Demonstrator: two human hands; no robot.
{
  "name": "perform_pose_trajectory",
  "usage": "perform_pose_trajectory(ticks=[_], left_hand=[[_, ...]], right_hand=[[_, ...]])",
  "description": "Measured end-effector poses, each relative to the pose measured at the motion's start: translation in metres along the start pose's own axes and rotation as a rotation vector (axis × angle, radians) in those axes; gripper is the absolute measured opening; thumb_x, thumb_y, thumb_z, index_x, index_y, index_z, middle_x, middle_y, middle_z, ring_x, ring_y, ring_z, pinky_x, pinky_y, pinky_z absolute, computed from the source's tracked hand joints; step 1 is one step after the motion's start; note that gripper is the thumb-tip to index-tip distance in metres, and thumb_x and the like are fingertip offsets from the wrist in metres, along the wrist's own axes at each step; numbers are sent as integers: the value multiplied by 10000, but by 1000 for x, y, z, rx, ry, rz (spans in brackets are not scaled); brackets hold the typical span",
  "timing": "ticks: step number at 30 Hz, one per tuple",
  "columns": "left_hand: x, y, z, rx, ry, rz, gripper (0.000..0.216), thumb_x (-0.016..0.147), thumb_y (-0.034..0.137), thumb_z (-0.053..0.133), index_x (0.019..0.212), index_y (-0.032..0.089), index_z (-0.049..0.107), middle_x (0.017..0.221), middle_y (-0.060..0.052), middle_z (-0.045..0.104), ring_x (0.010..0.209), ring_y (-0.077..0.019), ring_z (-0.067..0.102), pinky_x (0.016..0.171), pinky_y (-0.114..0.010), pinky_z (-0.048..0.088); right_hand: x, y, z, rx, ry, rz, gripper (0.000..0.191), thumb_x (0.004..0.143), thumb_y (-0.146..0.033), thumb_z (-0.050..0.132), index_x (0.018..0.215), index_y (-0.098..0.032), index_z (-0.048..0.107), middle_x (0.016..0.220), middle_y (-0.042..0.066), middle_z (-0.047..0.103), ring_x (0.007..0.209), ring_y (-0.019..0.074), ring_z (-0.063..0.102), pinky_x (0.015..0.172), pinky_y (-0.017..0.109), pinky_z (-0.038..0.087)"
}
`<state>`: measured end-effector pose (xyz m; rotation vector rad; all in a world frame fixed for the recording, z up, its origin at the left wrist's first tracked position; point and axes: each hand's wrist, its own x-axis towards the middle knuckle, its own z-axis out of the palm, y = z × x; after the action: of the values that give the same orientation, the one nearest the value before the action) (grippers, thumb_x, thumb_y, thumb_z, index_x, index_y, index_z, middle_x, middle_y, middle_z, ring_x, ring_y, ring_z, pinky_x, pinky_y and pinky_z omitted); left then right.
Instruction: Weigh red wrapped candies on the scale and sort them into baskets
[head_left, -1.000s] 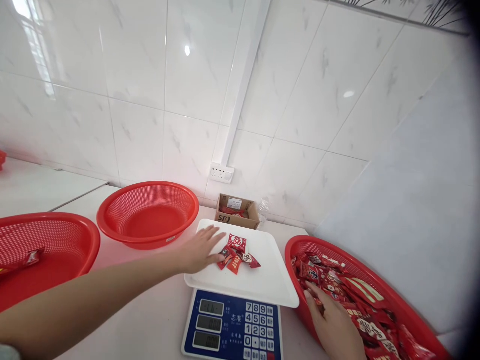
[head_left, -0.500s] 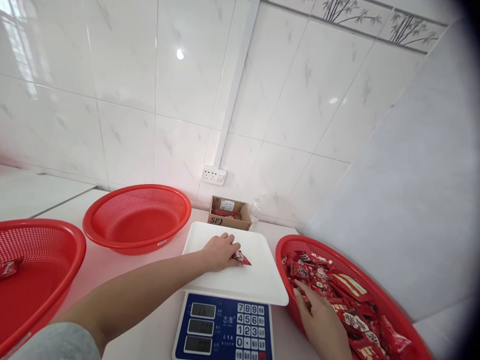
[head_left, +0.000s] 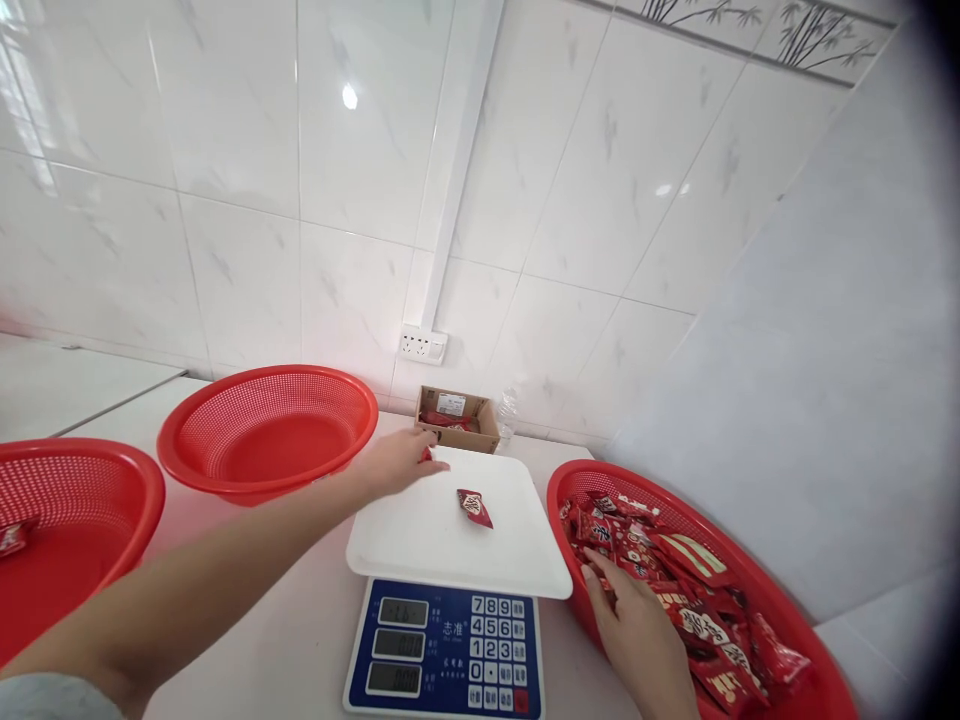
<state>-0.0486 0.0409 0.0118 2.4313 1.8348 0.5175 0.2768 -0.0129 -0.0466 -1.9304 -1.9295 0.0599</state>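
Observation:
My left hand is above the far left corner of the white scale tray, closed on a small red packet that is mostly hidden by the fingers. Another red wrapped packet with pale lettering lies alone on the tray. Below the tray is the scale's blue panel with its displays and number keys. At the right, my right hand reaches over the near rim of a red basket, thumb and forefinger apart over red packets. Its other fingers are partly hidden.
Two more red perforated baskets stand at the left, one farther back and one nearer with a packet inside. Behind the tray are a cardboard box holding red items and a clear plastic bottle. A tiled wall rises behind.
My left hand has moved left and away from me, from mid-tray to its far left corner. The packet beside its fingers now lies uncovered on the tray. My right hand stays at the basket.

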Motion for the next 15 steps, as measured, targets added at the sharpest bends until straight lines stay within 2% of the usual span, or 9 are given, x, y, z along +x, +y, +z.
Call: perform_pose_trajectory(ticks=[5,8,12,15], left_hand=[[-7,-49,-41,84,104,-187,357,871,504,341,944,230,557,997,-63,603,920,-239,579,629,-293,424],[-16,-79,-56,126,119,-295,366,880,468,302,935,216,563,1004,-89,596,929,-259,569,651,-324,435],[-22,-101,-55,156,95,-364,444,855,486,333,1081,166,545,1093,-157,580,1050,-334,511,836,-475,396],[-20,-90,-42,146,60,-294,543,858,515,321,1209,137,490,1272,-194,491,1223,-374,367,987,-588,200]], right_hand=[[1,1,1,0,0,4,505,851,-487,293,1158,-232,603,1069,102,651,961,261,593,746,372,486],[1,1,2,-13,10,2,507,852,-485,292,1166,-231,598,1060,104,652,950,258,597,745,370,484],[0,-1,1,-23,1,16,515,855,-496,278,1171,-239,592,1052,101,650,953,260,594,739,369,483],[-1,-1,-1,-25,-10,22,516,856,-501,276,1174,-242,588,1048,101,649,948,260,594,741,372,482]])
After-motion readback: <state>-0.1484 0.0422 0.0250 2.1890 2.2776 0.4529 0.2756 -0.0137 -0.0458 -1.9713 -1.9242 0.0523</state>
